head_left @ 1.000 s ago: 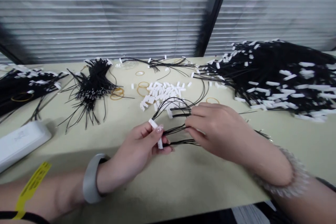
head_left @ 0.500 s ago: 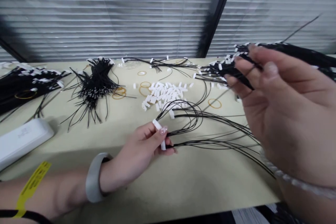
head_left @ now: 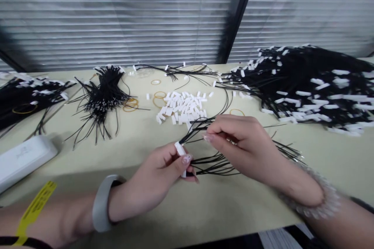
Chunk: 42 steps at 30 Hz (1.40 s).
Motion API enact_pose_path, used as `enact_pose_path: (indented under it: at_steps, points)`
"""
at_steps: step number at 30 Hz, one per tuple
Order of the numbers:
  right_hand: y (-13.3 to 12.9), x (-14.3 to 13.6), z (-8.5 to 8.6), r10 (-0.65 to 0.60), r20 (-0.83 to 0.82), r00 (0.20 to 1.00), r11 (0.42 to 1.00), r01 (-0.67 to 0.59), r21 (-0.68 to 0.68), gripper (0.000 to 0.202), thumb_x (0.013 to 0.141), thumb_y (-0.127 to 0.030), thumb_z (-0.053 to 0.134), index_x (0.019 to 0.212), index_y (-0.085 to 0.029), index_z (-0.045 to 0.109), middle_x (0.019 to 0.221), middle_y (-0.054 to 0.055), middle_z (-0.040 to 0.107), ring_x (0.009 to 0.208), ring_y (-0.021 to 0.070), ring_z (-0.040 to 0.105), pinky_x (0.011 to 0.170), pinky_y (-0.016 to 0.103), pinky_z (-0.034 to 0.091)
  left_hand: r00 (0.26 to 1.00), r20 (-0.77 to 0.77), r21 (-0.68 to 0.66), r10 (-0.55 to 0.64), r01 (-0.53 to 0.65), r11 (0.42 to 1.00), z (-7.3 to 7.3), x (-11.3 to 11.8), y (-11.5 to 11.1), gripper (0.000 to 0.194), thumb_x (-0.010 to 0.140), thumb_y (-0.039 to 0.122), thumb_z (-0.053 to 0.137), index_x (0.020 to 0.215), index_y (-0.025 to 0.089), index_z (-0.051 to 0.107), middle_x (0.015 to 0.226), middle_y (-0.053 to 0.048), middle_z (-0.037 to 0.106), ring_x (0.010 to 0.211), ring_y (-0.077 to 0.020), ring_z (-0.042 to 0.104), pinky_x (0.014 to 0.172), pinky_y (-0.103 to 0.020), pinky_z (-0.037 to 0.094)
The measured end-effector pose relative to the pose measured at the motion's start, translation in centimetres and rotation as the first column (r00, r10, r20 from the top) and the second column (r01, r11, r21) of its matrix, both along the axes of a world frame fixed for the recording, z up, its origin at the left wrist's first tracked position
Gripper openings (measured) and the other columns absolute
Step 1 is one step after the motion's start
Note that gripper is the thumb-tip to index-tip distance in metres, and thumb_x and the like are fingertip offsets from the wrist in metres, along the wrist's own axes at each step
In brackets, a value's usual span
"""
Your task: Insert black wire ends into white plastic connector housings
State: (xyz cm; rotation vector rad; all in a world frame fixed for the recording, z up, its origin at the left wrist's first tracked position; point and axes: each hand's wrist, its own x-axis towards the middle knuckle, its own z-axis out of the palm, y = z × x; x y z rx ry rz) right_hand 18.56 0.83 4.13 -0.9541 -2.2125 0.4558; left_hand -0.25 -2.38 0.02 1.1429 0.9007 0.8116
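"In the head view, what has just changed?"

"The right hand (head_left: 245,144). Half a second ago it was raised far out to the right, close to the camera; now it is down again, just right of the left hand (head_left: 157,181)."

"And what is the left hand doing?"

"Much as before. Its thumb and fingers stay pinched on a narrow white plastic connector block (head_left: 179,148), which has only shifted slightly rightward and toward the wearer. Thin black flexible wires (head_left: 206,160) fan out from the block toward the right hand."

"Does the right hand hold one of them?"

"I can't tell. Its fingers are curled, thumb and forefinger tips nearly together, and a strand seems to pass by the thumb, but the grip itself is hidden. Some wires run behind that hand, with loose ends showing past its wrist."

"So what does the change mean?"

"Both hands are at the same piece again, I'd judge: the left steadies the block, leaving the right free to handle single wires."

"Anything else moved?"

"Not that I can see. The loose pile of small white plastic pieces (head_left: 184,105) lies just beyond the hands, and the big heap of black wires with white ends (head_left: 300,70) sits beyond the right hand, farther right."
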Motion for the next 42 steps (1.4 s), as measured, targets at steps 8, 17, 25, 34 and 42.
enact_pose_path:
  at_steps: [8, 17, 25, 34, 42]
  points:
    - [0.2, -0.2, -0.4, 0.031, 0.037, 0.999, 0.999, -0.032, 0.027, 0.011, 0.081, -0.011, 0.050, 0.073, -0.017, 0.055, 0.065, -0.003, 0.053, 0.059, 0.0051, 0.046, 0.055, 0.019, 0.035, 1.000, -0.014, 0.037, -0.021, 0.021, 0.999, 0.0, 0.1, 0.2, 0.022, 0.082, 0.034, 0.053, 0.073, 0.014, 0.052, 0.068, 0.002, 0.056, 0.064, -0.0102, 0.060, 0.064, -0.024, 0.048]
    - [0.7, 0.3, -1.4, 0.078, 0.096, 0.992, 0.938, -0.106, 0.331, 0.018, 0.079, -0.003, 0.048, 0.082, -0.018, 0.057, 0.079, 0.002, 0.056, 0.074, 0.0103, 0.050, 0.063, 0.023, 0.040, 0.999, -0.006, 0.010, -0.042, 0.042, 0.999, 0.2, 0.0, 0.0, 0.023, 0.082, 0.033, 0.054, 0.070, 0.014, 0.051, 0.064, 0.003, 0.054, 0.060, -0.0100, 0.059, 0.063, -0.025, 0.048]
    - [0.5, 0.6, -2.0, 0.019, 0.226, 0.974, 0.841, -0.137, 0.523, 0.020, 0.079, -0.003, 0.046, 0.075, -0.020, 0.056, 0.077, 0.001, 0.056, 0.068, 0.0114, 0.045, 0.059, 0.026, 0.036, 0.984, 0.138, -0.039, -0.115, 0.121, 0.992, -0.2, -0.3, 0.0, 0.020, 0.082, 0.029, 0.055, 0.070, 0.014, 0.053, 0.062, 0.003, 0.052, 0.057, -0.0083, 0.054, 0.060, -0.025, 0.051]
    - [0.0, -0.3, -2.3, 0.039, 0.376, 0.926, 0.850, -0.229, 0.474, 0.016, 0.081, -0.009, 0.045, 0.071, -0.018, 0.054, 0.066, -0.001, 0.050, 0.060, 0.0108, 0.034, 0.054, 0.026, 0.031, 0.984, 0.034, -0.013, -0.172, 0.173, 0.985, 0.6, -0.1, -0.2, 0.025, 0.082, 0.031, 0.053, 0.064, 0.014, 0.050, 0.060, 0.003, 0.050, 0.054, -0.0082, 0.052, 0.054, -0.022, 0.049]
    - [0.2, -0.1, -1.6, -0.025, 0.220, 0.975, 0.794, -0.114, 0.597, 0.009, 0.078, -0.011, 0.053, 0.079, -0.019, 0.056, 0.074, 0.000, 0.057, 0.066, 0.0123, 0.046, 0.057, 0.027, 0.038, 0.995, 0.057, -0.008, -0.078, 0.078, 0.997, -0.4, -0.2, -0.1, 0.023, 0.081, 0.034, 0.055, 0.069, 0.014, 0.052, 0.062, 0.003, 0.052, 0.056, -0.0090, 0.055, 0.058, -0.024, 0.050]
